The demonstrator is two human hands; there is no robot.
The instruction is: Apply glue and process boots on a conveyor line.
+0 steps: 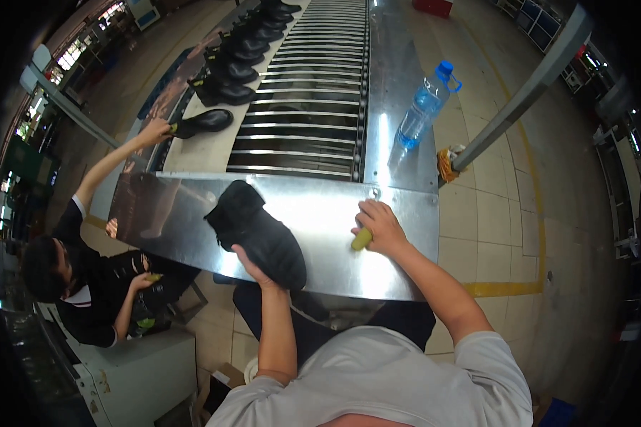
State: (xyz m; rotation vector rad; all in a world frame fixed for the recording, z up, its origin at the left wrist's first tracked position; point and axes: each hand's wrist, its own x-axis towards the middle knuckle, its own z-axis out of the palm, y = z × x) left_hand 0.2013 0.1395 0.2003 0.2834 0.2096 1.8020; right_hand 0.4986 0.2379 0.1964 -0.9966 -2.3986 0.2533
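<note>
A black boot (263, 231) is tilted over the shiny metal tabletop (327, 249), with its dark sole toward me. My left hand (258, 269) is closed round its lower side, and the thumb lies along the edge; the other fingers are hidden beneath. Farther right, my right hand (382, 226) rests at the tabletop, fingers curled round a small yellow-green oblong piece (362, 239). Its rounded end sticks out below the fingers. What kind of thing it is, I cannot make out.
A roller conveyor (299, 117) runs away beyond the tabletop, with several black boots (224, 89) along its left side. A co-worker (85, 285) at left touches the nearest boot (205, 122). A blue-capped water bottle (421, 107) stands on the right ledge, near a metal post (523, 85).
</note>
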